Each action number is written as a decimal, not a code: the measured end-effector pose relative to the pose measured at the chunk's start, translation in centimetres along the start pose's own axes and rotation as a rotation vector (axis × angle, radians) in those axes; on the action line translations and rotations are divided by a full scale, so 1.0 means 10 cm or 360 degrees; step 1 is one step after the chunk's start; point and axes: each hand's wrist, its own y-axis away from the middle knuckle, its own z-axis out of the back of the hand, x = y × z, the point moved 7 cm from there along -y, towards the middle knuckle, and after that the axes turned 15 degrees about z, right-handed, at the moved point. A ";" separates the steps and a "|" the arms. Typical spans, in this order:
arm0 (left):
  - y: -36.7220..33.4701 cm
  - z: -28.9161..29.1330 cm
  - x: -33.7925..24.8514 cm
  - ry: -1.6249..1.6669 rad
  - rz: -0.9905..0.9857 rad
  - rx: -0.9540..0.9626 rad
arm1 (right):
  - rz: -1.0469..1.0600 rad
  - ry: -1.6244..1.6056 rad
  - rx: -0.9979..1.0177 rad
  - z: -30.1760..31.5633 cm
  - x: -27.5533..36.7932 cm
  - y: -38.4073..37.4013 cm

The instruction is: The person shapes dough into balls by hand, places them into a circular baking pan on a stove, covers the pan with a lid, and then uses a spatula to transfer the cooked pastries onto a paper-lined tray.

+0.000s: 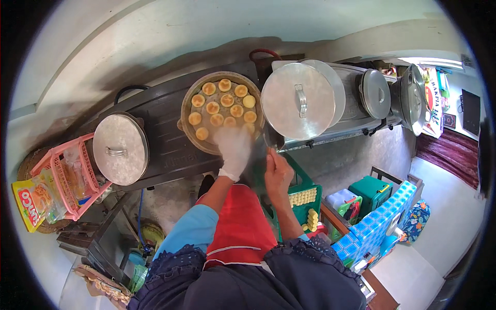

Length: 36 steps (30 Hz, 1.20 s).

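Most buns in the pan look browned, one at two o'clock pale; left hand blurred, grip unclear; right hand grips a thin tool.

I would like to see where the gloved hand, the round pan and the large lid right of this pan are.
Gloved left hand [234,149]: head view, back of the hand.
Round pan [185,110]: head view, left rim.
Large lid [287,102]: head view, metal top.

The room has pale walls, whitish flooring and a blue-checked tablecloth.
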 end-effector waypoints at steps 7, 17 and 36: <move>-0.22 -0.10 -0.20 -0.0093 -0.0115 -0.0138 | 0.0085 0.0087 -0.0055 -0.10 -0.02 -0.11; -0.19 -0.24 0.10 -0.0033 0.0095 0.0014 | 0.0057 0.0094 0.0029 -0.11 -0.01 -0.12; -0.39 -0.20 -0.16 -0.0177 0.0016 0.0120 | 0.0035 0.0192 -0.0112 -0.23 -0.10 -0.27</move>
